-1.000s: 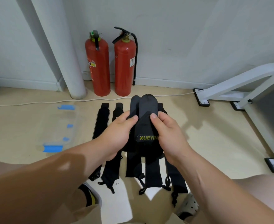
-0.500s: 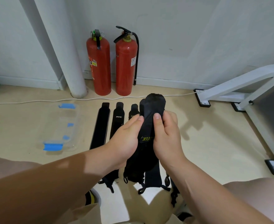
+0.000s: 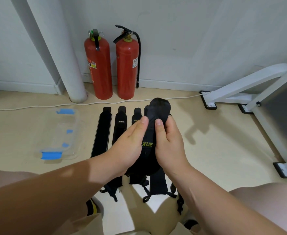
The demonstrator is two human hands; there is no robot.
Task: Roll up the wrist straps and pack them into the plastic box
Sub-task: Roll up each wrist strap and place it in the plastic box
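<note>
1. I hold one black wrist strap (image 3: 150,133) up off the floor (image 3: 215,150) in the middle of the frame. Its rounded end points away from me and stands above my thumbs, which gives me a free end to start a roll from.
2. My left hand (image 3: 129,146) and right hand (image 3: 170,145) sit side by side, each pinching the strap. The thumbs press on the face toward me and the other fingers go behind it, mostly hidden. I think two grips this close together stop the soft fabric from flopping or twisting.
3. Yellow lettering shows between my palms. The lower part of the strap hangs into shadow under my wrists, and I cannot tell where it ends among the pieces below.
4. The other straps (image 3: 102,133) lie flat on the floor in a row, lengthwise away from me, just left of my hands and beneath them. Laid straight like that, each can be lifted by one end without tangling. Their looped ends are at bottom centre.
5. The plastic box (image 3: 58,138) sits on the floor at left centre, apart from the row. It is clear with blue clips, and I cannot tell whether its lid is on. Nothing dark shows through it, so I judge the packing has not begun.
6. No tight coil shows yet, so I judge the rolling is only starting. The risk is a roll springing loose before it reaches the box.
7. Two red fire extinguishers (image 3: 97,65) stand against the wall at top centre, clear of my work.
</note>
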